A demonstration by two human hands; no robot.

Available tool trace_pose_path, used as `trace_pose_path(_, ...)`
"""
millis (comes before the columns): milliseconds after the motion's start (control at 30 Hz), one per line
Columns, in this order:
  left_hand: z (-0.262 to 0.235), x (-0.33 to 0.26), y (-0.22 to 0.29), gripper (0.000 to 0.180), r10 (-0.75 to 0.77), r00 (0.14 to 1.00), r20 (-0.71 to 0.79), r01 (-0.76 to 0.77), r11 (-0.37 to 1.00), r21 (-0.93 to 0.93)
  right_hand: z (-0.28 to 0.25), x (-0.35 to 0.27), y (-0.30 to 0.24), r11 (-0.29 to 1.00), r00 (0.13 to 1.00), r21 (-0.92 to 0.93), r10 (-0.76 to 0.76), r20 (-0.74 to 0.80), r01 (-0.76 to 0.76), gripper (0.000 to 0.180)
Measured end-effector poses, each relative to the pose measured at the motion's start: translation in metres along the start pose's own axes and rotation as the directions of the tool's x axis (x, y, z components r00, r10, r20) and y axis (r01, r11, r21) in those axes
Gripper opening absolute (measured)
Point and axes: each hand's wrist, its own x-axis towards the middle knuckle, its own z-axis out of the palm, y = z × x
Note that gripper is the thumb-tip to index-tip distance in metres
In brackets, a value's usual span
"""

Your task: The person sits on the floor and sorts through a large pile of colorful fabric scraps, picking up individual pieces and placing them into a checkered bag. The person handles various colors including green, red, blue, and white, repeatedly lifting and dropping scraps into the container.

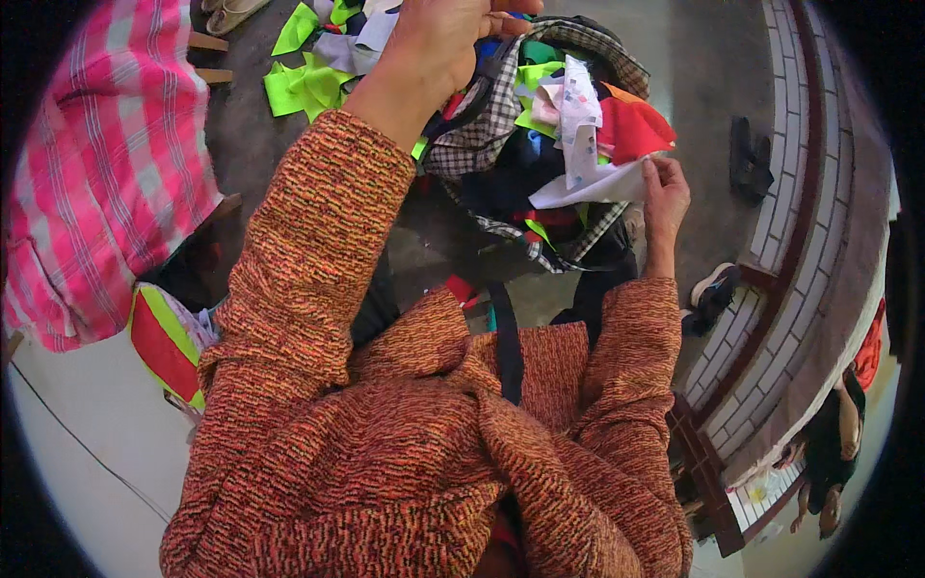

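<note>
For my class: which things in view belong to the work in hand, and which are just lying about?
In the work:
- white cloth, pinched by the right hand
- red scrap and patterned scrap beside it
- checked cloth around the scraps

Lying about:
- pink plaid cloth, left
- dark shoes, right
- light footwear, top left

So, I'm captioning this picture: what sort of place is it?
Perhaps a home or small workroom: heaped fabric scraps, a draped pink plaid cloth and loose shoes on the floor suggest it.
</note>
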Motion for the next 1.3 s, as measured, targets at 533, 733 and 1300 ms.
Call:
trace_pose_path(533, -0.003, -0.004, -0.002, 0.024, 0.043, 0.999, 0.026, -0.045, 0.998, 0.053, 0.064, -0.042, -0.056, 0.708, 0.910, -0.578, -0.259, 0.323, 0.406, 0.024)
trace_pose_path(733, 0.009, -0.005, -0.007, 0.020, -0.076, 0.995, 0.064, 0.072, 0.995, 0.066, 0.135, -0.074, -0.063, 0.426, 0.809, -0.695, -0.194, 0.555, 0.579, 0.072)
trace_pose_path(1300, -0.007, 0.005, 0.006, 0.022, 0.141, 0.988, -0.058, -0.129, 0.976, 0.174, 0.098, -0.095, -0.090, 0.956, 0.745, -0.133, -0.112, 0.657, 0.262, 0.040)
